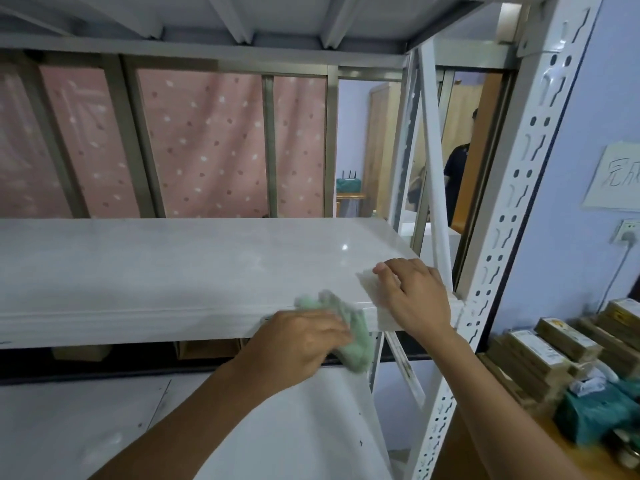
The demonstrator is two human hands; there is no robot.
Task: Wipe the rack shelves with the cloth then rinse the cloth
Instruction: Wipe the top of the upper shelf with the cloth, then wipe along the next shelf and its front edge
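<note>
A white metal rack fills the view, with its middle shelf (180, 268) at chest height. My left hand (294, 344) grips a pale green cloth (349, 327) and presses it against the shelf's front edge near the right end. The cloth is blurred by motion and hangs partly below the edge. My right hand (412, 296) rests flat on the shelf's front right corner, fingers spread, holding nothing. A lower shelf (104, 420) lies beneath my left forearm.
The rack's perforated upright (502, 237) stands right of my hands. Stacked boxes (554, 351) and a teal bundle (595, 414) sit on a table at the right. Pink dotted curtains (207, 143) hang behind the rack. A person (457, 168) stands in the doorway beyond.
</note>
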